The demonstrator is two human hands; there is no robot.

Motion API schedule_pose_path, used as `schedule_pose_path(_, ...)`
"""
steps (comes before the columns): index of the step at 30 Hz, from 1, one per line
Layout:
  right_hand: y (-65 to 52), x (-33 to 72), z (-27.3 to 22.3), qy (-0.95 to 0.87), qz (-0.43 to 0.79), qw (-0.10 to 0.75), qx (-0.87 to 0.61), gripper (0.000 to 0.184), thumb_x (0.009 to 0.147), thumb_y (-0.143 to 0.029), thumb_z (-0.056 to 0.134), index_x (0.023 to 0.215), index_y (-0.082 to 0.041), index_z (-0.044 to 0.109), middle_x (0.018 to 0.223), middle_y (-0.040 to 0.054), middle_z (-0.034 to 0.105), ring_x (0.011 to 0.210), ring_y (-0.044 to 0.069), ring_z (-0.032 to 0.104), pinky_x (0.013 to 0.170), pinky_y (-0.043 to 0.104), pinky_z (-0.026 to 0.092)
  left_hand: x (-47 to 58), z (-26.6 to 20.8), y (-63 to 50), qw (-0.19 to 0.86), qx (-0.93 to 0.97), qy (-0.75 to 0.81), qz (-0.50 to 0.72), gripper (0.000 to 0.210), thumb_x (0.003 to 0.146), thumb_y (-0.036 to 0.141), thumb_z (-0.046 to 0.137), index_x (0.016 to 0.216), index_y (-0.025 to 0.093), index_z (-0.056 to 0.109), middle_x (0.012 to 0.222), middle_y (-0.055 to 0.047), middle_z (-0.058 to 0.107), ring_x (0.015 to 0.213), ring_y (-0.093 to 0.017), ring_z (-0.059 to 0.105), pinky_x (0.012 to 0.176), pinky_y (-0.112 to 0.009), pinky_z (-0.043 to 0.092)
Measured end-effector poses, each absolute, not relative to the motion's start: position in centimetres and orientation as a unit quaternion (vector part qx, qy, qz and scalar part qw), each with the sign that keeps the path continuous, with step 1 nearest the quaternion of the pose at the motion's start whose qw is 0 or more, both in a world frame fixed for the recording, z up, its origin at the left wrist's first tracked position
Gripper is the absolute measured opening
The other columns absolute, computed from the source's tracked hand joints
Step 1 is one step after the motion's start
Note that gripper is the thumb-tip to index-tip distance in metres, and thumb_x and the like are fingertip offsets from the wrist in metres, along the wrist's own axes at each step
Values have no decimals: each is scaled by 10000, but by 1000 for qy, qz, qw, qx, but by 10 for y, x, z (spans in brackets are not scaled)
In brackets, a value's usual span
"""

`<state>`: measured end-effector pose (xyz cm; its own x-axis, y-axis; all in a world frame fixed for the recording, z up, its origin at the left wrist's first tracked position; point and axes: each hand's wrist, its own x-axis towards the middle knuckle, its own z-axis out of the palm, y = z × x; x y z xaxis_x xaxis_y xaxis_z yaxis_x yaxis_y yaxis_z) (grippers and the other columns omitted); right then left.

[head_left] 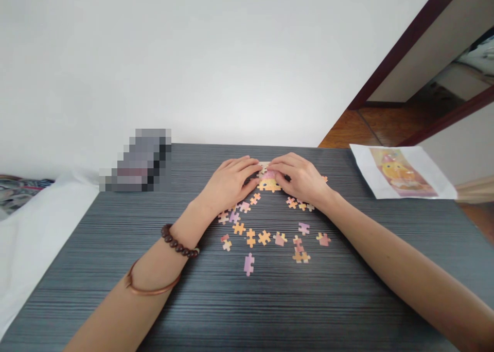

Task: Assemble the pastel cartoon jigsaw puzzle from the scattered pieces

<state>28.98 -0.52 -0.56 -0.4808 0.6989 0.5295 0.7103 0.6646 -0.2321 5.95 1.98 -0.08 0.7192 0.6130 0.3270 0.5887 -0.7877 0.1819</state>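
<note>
A partly joined jigsaw puzzle, pink above and yellow-orange below, lies flat near the back of the table. My left hand grips its left side, with the thumb low and the fingertips at the upper edge. From the right, my right hand curls over the same puzzle, its fingertips close to the left ones at the top. Whether a loose piece is under those fingertips is hidden. Nearer to me are several loose pieces, among them an orange piece, a purple piece and a brownish piece.
On the dark grained table, a paper sheet with a printed yellow figure lies at the right back. A pixelated dark object stands at the left back corner. The white wall rises behind the table.
</note>
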Motion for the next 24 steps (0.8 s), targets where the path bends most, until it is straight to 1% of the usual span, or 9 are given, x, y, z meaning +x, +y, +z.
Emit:
schedule_pose_path(5,-6,290,-6,-853,-3,308,-421,267,929,-115,509,1032,-195,742,1038,79,755,970,233,677,899,406,562,59,-1,20,25,928,318,191,341,1029,328,479,1280,166,644,1370,-112,643,1327,-262,559,1115,-460,450)
schedule_pose_path(8,-6,290,-6,-861,-17,304,-408,256,942,-139,525,1006,-208,763,1055,71,756,964,229,675,891,403,563,59,-2,20,19,929,316,190,346,1035,329,468,1287,174,648,1370,-108,643,1323,-264,562,1110,-465,453)
schedule_pose_path(11,-7,290,-5,-869,-24,299,-393,247,949,-156,536,967,-194,779,1050,75,760,945,233,674,866,401,569,59,-3,21,15,931,312,190,349,1037,329,465,1283,171,656,1360,-114,650,1319,-268,566,1097,-469,464)
schedule_pose_path(14,-7,289,-3,-867,-24,308,-390,242,956,-169,537,998,-167,776,1036,88,763,932,236,670,862,402,571,58,-4,22,9,932,309,191,346,1035,324,473,1283,171,659,1357,-111,653,1318,-272,568,1092,-470,470)
schedule_pose_path(17,-6,288,-3,-861,-18,313,-401,231,973,-209,548,1037,-163,765,1028,91,761,940,232,667,874,399,566,59,-3,21,11,930,313,193,363,1031,328,482,1298,143,645,1359,-117,652,1320,-274,567,1100,-468,466)
schedule_pose_path(21,-3,285,-4,-853,-3,303,-426,210,976,-296,589,957,-196,773,1053,84,755,959,234,665,893,414,549,60,-1,20,35,923,332,190,396,1033,356,477,1321,122,616,1352,-132,654,1333,-269,557,1113,-475,454)
schedule_pose_path(24,-2,282,-6,-845,2,304,-441,220,964,-341,614,941,-182,765,1053,88,760,957,243,664,902,424,538,61,0,20,48,920,339,192,387,1027,366,492,1298,121,621,1341,-135,660,1330,-262,559,1118,-471,448)
